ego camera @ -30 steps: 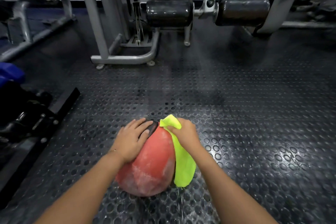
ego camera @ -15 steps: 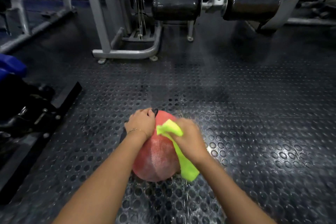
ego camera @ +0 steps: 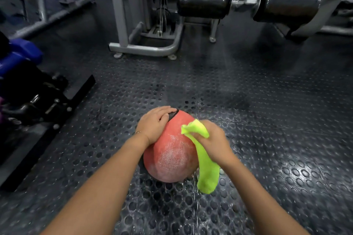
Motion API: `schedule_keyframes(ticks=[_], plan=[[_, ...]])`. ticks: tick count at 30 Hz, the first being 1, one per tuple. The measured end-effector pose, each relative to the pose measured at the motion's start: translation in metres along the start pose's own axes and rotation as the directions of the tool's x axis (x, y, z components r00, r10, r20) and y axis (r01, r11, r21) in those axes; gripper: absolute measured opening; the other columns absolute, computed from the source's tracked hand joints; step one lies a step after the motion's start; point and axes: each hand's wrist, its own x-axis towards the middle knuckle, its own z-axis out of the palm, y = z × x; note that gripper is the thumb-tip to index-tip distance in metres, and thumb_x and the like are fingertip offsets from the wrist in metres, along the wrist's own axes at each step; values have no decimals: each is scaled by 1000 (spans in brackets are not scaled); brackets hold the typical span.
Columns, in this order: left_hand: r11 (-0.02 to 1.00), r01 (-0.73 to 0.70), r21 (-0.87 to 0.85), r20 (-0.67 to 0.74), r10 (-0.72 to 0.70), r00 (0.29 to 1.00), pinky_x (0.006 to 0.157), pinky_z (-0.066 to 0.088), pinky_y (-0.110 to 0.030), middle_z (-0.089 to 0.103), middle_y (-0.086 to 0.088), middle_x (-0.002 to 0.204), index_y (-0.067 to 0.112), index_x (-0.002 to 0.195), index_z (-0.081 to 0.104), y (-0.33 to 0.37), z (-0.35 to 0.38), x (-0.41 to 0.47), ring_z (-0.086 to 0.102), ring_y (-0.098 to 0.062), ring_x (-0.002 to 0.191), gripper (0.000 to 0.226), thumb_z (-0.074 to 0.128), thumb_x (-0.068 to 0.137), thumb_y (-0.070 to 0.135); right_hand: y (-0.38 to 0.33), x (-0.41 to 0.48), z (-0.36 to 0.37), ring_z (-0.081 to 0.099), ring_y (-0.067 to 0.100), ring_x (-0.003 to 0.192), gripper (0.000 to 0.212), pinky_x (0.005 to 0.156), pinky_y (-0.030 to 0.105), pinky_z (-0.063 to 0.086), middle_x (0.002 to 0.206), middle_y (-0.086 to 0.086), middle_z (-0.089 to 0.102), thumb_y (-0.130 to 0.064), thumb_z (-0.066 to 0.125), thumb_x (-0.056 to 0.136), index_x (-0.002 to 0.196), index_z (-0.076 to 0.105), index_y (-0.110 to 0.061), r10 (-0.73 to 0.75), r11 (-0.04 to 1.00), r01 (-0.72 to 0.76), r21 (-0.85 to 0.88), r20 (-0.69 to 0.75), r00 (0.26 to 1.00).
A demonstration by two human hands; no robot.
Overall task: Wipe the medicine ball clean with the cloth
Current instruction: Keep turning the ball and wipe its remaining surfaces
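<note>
Red ball (ego camera: 172,152) sits on studded floor (ego camera: 267,120), this side of grey machine frame (ego camera: 145,47). Left hand (ego camera: 154,126) flat on ball's top, fingers spread, steadying. Right hand (ego camera: 214,143) clutches yellow cloth (ego camera: 206,166) against ball's right flank. Risk: hard sideways swipe rolls ball from under palm.

No legible text, brand, label or number anywhere: medicine ball (ego camera: 172,150), cloth (ego camera: 207,168), gym machine frame (ego camera: 117,5) all unmarked.
</note>
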Motion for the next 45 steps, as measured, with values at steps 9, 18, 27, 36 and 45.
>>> schedule_keyframes(ticks=[9,18,27,36,45], plan=[[983,157,97,-31,-154,988,100,37,-30,48,13,140,37,128,53,14,-2,14,44,-12,129,40,26,100,31,17,-20,3,52,12,89,20,74,13,35,94,-6,56,-15,68,79,98,64,-18,90,981,-88,172,-5,996],[970,211,122,-88,-202,976,95,41,-33,52,9,138,38,126,55,19,-2,22,48,-19,126,37,31,99,33,40,24,2,56,15,79,13,61,12,38,86,1,62,-5,65,81,93,65,-11,269,941,-240,237,-99,958],[982,148,121,-20,-146,989,98,39,-29,55,15,134,42,123,57,18,-4,35,50,-15,124,34,34,98,35,42,27,0,57,3,72,16,64,11,42,79,-8,62,-5,64,82,88,63,-20,341,907,-294,303,-117,933],[989,125,84,46,-129,991,97,40,-29,55,17,133,44,119,59,6,-6,43,51,-12,122,35,33,98,34,34,-10,5,58,-11,63,23,61,5,42,75,-12,64,1,64,81,84,63,-22,362,869,-295,397,-103,927],[988,129,90,-6,-129,992,98,40,-30,55,16,134,42,120,59,11,-6,32,51,-13,122,35,34,98,33,26,6,12,57,12,77,13,68,22,42,85,-1,63,-8,64,83,94,66,-13,364,908,-312,278,-159,918]])
